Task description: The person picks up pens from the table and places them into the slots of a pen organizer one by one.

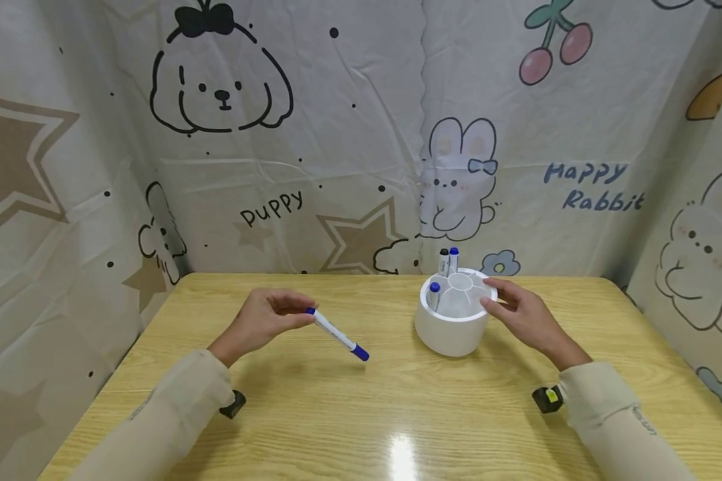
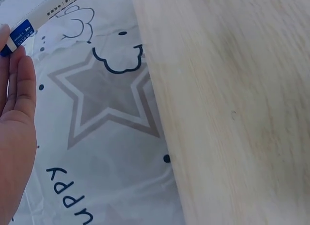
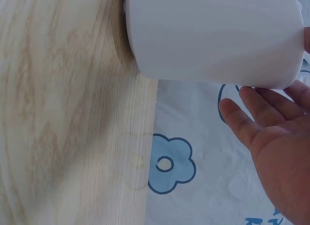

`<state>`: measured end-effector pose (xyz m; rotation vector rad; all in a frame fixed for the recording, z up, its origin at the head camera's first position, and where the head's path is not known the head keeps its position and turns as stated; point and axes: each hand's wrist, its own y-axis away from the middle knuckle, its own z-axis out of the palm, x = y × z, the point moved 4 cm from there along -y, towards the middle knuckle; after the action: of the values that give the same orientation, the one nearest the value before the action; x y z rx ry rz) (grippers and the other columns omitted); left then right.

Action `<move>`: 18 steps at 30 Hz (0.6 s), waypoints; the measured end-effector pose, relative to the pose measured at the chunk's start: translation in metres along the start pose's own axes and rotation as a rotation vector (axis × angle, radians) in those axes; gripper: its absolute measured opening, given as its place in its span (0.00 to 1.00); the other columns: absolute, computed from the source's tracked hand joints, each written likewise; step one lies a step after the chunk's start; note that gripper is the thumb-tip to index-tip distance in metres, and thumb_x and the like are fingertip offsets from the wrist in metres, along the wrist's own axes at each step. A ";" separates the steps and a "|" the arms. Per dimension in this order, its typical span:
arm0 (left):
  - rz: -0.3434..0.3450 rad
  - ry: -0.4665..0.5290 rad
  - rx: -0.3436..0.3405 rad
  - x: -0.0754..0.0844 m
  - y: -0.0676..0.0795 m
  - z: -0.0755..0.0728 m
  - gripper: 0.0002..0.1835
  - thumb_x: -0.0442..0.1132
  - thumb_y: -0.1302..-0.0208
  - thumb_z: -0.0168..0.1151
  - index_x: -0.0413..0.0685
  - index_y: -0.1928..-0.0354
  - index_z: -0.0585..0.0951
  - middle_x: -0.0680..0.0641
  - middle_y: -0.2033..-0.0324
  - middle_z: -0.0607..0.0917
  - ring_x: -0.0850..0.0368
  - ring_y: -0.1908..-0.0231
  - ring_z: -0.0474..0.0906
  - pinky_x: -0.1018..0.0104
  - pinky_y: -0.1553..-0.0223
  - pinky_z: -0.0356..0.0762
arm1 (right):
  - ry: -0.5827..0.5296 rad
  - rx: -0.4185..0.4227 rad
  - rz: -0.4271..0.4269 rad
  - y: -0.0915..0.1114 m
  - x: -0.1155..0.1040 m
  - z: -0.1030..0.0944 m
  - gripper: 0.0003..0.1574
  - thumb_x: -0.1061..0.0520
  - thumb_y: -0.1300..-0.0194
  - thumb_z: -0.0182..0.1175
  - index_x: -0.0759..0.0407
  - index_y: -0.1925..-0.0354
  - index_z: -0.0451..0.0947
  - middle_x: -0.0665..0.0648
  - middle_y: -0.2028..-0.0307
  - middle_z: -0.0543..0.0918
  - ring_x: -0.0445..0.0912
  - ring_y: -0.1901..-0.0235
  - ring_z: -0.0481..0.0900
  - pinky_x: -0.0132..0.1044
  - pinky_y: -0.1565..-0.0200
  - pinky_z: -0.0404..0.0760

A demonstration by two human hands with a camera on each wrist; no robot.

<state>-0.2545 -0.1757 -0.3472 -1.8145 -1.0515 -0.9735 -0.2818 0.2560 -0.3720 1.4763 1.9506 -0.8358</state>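
My left hand (image 1: pixel 267 319) pinches one end of a white marker with blue ends (image 1: pixel 335 333); the marker slants down to the right, above the table. In the left wrist view the marker (image 2: pixel 51 11) shows at the top left, one blue end at the fingertips. On my right, a round white pen holder (image 1: pixel 448 337) with several compartments stands upright. The thumb and forefinger of my right hand (image 1: pixel 525 317) hold its right rim. The right wrist view shows the holder's smooth wall (image 3: pixel 213 36) and the other fingers (image 3: pixel 256 109) stretched beside it.
Inside the holder stand a black-capped marker (image 1: pixel 444 262) and a blue-capped one (image 1: pixel 454 259) at the back, plus another blue-capped marker (image 1: pixel 434 295) at the front left. The wooden table (image 1: pixel 337 414) ends at a printed cloth (image 1: pixel 349 133) hanging behind.
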 end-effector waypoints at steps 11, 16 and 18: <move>0.055 0.052 0.027 0.014 -0.011 0.006 0.12 0.27 0.42 0.72 0.33 0.56 0.87 0.40 0.61 0.89 0.59 0.63 0.86 0.66 0.61 0.85 | -0.007 0.010 -0.001 0.001 0.000 0.001 0.39 0.44 0.24 0.56 0.70 0.29 0.63 0.75 0.31 0.64 0.70 0.36 0.68 0.57 0.41 0.74; 0.085 0.073 0.037 0.020 -0.014 0.007 0.12 0.26 0.43 0.72 0.31 0.56 0.86 0.37 0.62 0.88 0.59 0.64 0.86 0.66 0.62 0.86 | -0.002 0.012 0.003 0.001 0.000 0.001 0.39 0.44 0.25 0.56 0.69 0.29 0.63 0.75 0.31 0.64 0.70 0.35 0.67 0.58 0.40 0.74; 0.095 0.083 0.036 0.022 -0.016 0.008 0.12 0.25 0.43 0.72 0.30 0.56 0.86 0.37 0.61 0.88 0.59 0.64 0.86 0.66 0.62 0.86 | 0.003 0.011 0.005 0.002 0.000 0.001 0.40 0.43 0.25 0.56 0.69 0.29 0.63 0.75 0.31 0.64 0.70 0.35 0.67 0.58 0.40 0.74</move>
<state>-0.2590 -0.1565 -0.3264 -1.7633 -0.9180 -0.9587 -0.2802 0.2558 -0.3726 1.4890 1.9469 -0.8435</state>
